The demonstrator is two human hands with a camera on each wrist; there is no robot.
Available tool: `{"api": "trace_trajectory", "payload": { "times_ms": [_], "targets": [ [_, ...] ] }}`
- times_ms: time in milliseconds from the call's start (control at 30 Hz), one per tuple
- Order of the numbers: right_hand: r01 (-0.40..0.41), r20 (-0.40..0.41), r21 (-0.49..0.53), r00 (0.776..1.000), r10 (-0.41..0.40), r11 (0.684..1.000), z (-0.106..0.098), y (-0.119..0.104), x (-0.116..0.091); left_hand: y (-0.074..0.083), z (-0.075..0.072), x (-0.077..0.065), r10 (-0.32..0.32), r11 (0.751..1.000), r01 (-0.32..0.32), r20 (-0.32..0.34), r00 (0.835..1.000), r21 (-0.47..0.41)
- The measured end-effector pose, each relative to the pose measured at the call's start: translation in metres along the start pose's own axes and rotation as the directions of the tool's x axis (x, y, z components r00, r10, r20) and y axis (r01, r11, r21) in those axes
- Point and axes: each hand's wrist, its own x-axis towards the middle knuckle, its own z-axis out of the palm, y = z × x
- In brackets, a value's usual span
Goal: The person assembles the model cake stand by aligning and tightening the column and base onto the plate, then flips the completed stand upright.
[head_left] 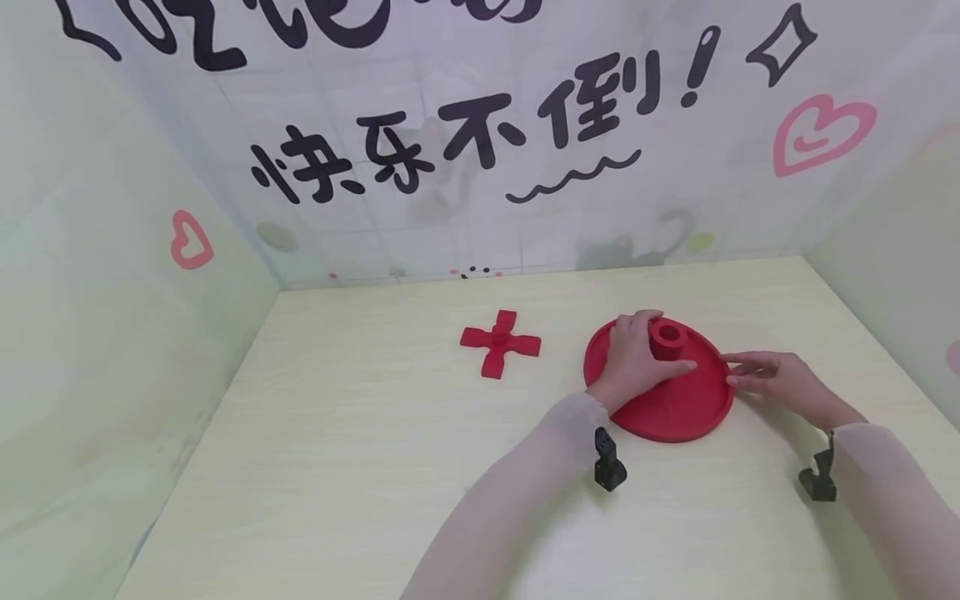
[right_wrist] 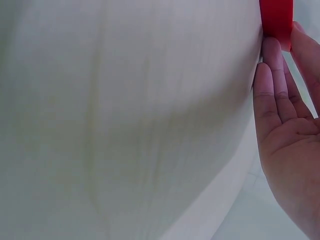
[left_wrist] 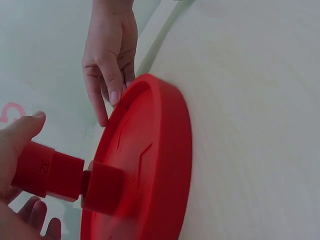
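Note:
A red round disc with a raised rim (head_left: 675,410) lies on the table. From its middle rises a red stepped post (head_left: 668,340), hollow at the top with a narrow neck lower down. My left hand (head_left: 633,357) surrounds the upper post loosely: the thumb is stretched out on one side, the fingers are on the other, and part of the hand is cut off in the left wrist view. At the disc's right edge, my right hand (head_left: 783,385) pinches the rim (right_wrist: 276,22) between thumb and fingertips.
A flat red cross-shaped piece (head_left: 500,340) with a small raised centre lies left of the disc on the pale wooden table (head_left: 337,433). Printed fabric walls (head_left: 420,225) enclose the table's back and sides. Both wrists carry small black cameras (head_left: 609,462).

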Motion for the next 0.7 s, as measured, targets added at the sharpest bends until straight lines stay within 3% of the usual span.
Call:
{"api": "trace_trajectory", "payload": {
  "times_ms": [67, 200, 333, 500, 700],
  "targets": [
    [-0.007, 0.0, 0.003, 1.0, 0.007, 1.0, 0.0, 0.0, 0.0, 0.001, 0.007, -0.005, -0.004, 1.0, 0.002, -0.088, 0.996, -0.021],
    [-0.015, 0.004, 0.005, 1.0, 0.015, 1.0, 0.0, 0.0, -0.001, 0.002, 0.019, -0.012, -0.008, 0.999, -0.004, -0.233, 0.972, -0.05],
    [-0.01, 0.004, -0.002, 1.0, 0.01, 1.0, 0.001, -0.001, 0.0, 0.004, 0.023, -0.012, -0.04, 0.996, 0.014, -0.279, 0.959, -0.092],
    [0.006, -0.002, -0.01, 1.0, -0.006, 1.0, 0.001, 0.0, 0.001, 0.002, 0.017, -0.007, -0.062, 0.989, 0.031, -0.213, 0.975, -0.146],
    [-0.003, -0.004, -0.013, 1.0, 0.003, 1.0, 0.0, 0.002, 0.001, -0.006, 0.002, 0.001, 0.005, 0.977, -0.006, -0.005, 1.0, -0.211]
  ]
}}
